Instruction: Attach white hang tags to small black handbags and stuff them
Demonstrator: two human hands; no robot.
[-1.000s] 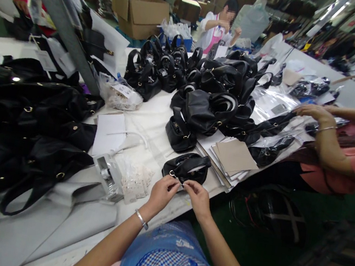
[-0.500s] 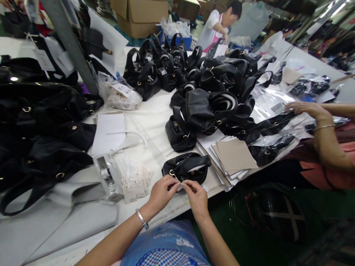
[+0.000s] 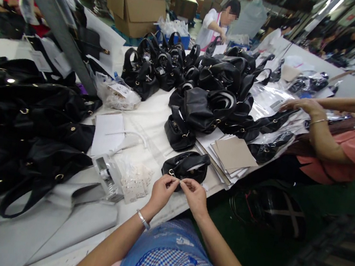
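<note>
A small black handbag (image 3: 187, 165) lies at the near edge of the white table (image 3: 152, 120). My left hand (image 3: 162, 190) and my right hand (image 3: 195, 196) meet just in front of it. Both pinch something small and pale between the fingertips, close to the bag's gold ring. What the item is I cannot make out. A silver bangle sits on my left wrist.
Heaps of black handbags (image 3: 211, 89) cover the table's middle, more bags (image 3: 26, 127) lie at the left. A bag of small white pieces (image 3: 135, 178), cardboard sheets (image 3: 233, 153) and paper lie nearby. A person's arm (image 3: 326, 129) reaches in from the right. Cardboard boxes (image 3: 136, 7) stand behind.
My hands have stayed pinched together at the bag, shifting only slightly. The person's hand at the right has slid a little leftward over the plastic sleeves.
</note>
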